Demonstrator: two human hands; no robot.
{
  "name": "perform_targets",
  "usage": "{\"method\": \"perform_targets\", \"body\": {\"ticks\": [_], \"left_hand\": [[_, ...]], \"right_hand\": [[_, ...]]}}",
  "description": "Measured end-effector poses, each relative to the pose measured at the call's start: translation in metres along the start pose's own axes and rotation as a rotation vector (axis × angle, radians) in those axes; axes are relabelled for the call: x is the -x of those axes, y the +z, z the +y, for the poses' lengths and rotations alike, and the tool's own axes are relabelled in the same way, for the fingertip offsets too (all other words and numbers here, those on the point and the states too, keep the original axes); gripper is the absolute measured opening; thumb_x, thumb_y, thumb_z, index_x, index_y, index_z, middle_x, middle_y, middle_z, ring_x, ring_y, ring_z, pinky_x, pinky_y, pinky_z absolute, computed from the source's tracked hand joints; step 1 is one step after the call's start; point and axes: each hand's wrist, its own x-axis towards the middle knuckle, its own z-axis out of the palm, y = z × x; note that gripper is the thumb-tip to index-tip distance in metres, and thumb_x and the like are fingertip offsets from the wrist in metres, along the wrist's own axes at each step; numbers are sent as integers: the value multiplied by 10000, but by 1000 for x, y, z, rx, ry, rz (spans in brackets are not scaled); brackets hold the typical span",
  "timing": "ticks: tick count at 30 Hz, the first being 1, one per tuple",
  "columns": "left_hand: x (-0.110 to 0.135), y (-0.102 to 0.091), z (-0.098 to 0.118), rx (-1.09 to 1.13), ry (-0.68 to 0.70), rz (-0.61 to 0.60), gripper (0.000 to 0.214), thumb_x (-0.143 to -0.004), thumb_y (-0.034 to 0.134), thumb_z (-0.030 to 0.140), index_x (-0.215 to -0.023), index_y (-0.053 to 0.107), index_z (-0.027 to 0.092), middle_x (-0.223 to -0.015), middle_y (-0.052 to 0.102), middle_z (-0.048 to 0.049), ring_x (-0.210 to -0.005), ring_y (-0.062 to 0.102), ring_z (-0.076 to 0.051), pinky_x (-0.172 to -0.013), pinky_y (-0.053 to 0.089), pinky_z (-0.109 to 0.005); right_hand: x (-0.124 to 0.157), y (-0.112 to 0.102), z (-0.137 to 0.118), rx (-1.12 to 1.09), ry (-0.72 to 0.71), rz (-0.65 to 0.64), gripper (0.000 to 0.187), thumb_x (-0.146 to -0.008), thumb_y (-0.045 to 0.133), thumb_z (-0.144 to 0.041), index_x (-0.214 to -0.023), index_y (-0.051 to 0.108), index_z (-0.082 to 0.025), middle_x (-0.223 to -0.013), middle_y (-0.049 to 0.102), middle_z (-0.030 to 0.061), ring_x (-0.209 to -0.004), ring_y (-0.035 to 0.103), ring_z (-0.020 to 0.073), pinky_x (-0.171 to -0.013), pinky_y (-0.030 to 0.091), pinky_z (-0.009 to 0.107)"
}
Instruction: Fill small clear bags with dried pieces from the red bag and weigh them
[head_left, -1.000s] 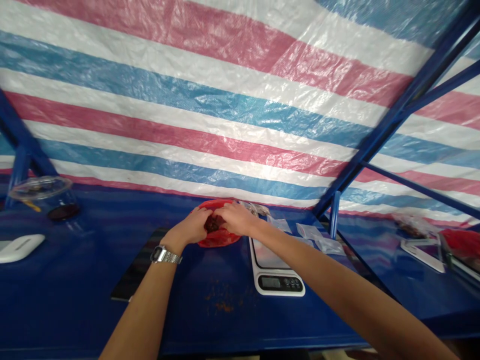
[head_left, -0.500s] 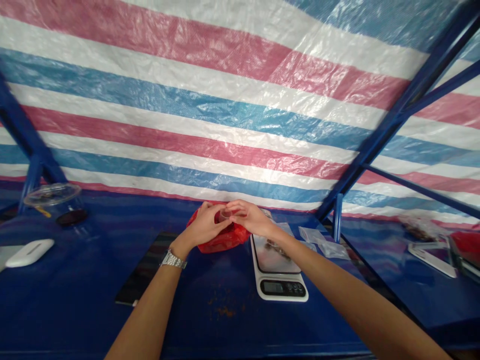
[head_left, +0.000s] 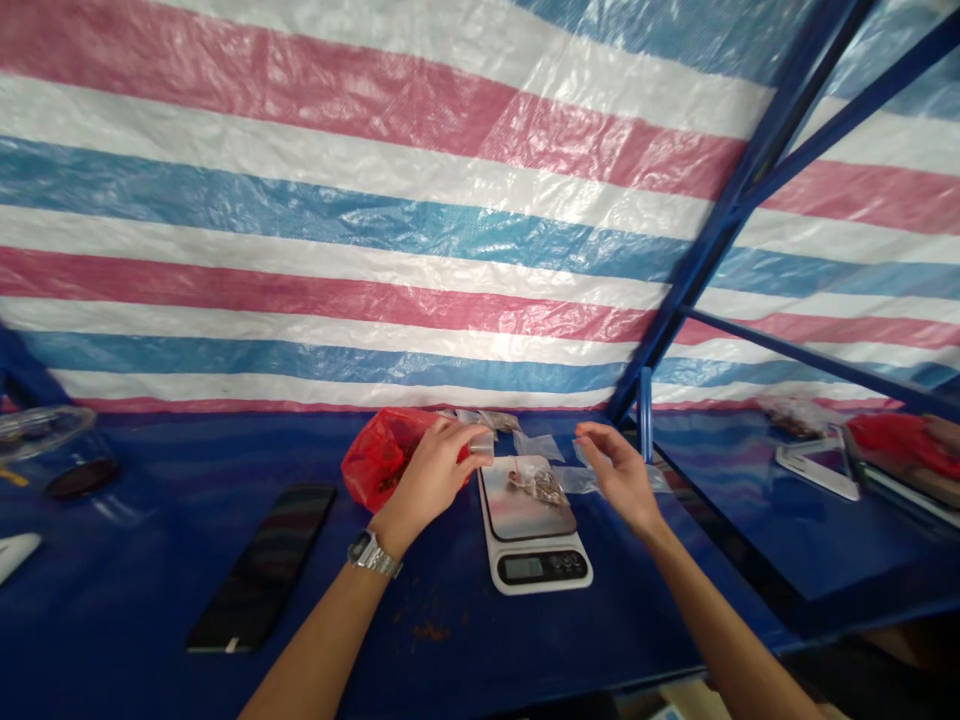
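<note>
My left hand (head_left: 439, 465) pinches a small clear plastic bag (head_left: 483, 447) between thumb and fingers, just left of the scale's far end. Beside and partly behind this hand sits a red plastic bag (head_left: 373, 455), its mouth open on dark brown bits. My right hand (head_left: 616, 470) is open, thumb and fingers apart, over flat clear bags (head_left: 576, 480) to the right of the scale. Between my hands stands a white digital scale (head_left: 534, 540) with a metal plate. On the plate lies a clear bag of brown pieces (head_left: 541, 487).
A black phone (head_left: 262, 565) lies on the blue table (head_left: 315, 670) at left, near a clear plastic tub (head_left: 75, 465). Brown crumbs (head_left: 431, 632) dot the front. Blue metal bars (head_left: 697, 240) slant at right before a striped tarp (head_left: 375, 250).
My hands have parted from over the red bag. The left moved slightly right with the small clear bag; the right swung right past the scale. The view turned right.
</note>
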Motion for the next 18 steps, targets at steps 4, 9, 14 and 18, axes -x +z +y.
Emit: {"method": "perform_targets", "body": {"ticks": [4, 9, 14, 18], "left_hand": [[-7, 14, 8, -104, -22, -132, 324, -923, 727, 262, -1246, 714, 240, -1201, 746, -84, -1125, 630, -300, -1039, 491, -471], [-14, 26, 11, -101, -51, -202, 332, -874, 780, 263, -1201, 722, 259, -1197, 735, -72, -1135, 636, -296, -1032, 494, -452], [-28, 24, 12, -108, 60, -275, 333, -858, 793, 265, -1179, 708, 284, -1207, 727, -54, -1165, 621, -301, -1054, 471, -465], [-39, 26, 12, -66, 88, -330, 328, -862, 778, 257, -1179, 699, 286, -1242, 716, -55, -1213, 614, -302, -1082, 458, -460]], "right_hand": [[20, -12, 28, -58, 68, 197, 386, -882, 716, -572, -1051, 707, -225, -1069, 743, 80, -990, 680, 259, -959, 511, 450], [24, -17, 27, -23, 40, 308, 352, -915, 675, -545, -1034, 698, -214, -1012, 732, 75, -915, 667, 240, -850, 511, 398], [23, -18, 14, 71, -84, 260, 260, -967, 619, -462, -1011, 695, -217, -982, 723, 70, -877, 652, 225, -797, 500, 374], [27, -13, 5, 88, -181, 84, 178, -1003, 579, -364, -1033, 698, -236, -984, 715, 63, -905, 653, 223, -829, 508, 380]]}}
